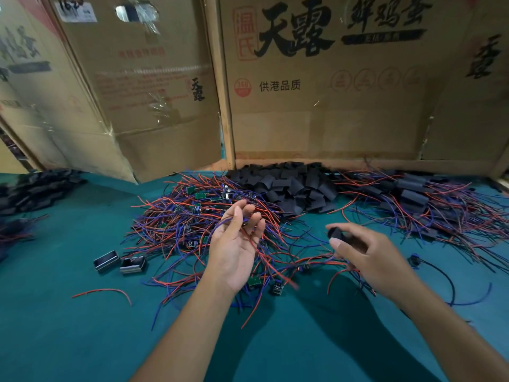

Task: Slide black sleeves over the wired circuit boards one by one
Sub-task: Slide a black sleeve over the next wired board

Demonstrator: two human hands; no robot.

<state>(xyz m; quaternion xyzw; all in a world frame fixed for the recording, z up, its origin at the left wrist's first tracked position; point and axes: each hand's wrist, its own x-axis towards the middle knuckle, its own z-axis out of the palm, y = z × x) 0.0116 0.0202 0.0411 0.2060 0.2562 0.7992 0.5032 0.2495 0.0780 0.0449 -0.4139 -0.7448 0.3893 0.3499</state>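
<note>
A tangled heap of small green circuit boards with red and blue wires point(192, 216) lies in the middle of the teal table. Behind it sits a pile of flat black sleeves point(286, 186). At the right lies a heap of boards in black sleeves point(413, 199). My left hand point(237, 244) is raised palm up over the wire heap, its fingers loosely curled round red and blue wires. My right hand point(366, 255) pinches a black sleeve point(336, 233) between thumb and fingers, with wires trailing under it.
Cardboard boxes point(330, 78) wall off the back of the table. Two small black metal-edged housings point(118, 261) lie at the left front. More black sleeves point(35, 188) are piled at the far left. A black-wired part point(414, 260) lies to the right of my right hand.
</note>
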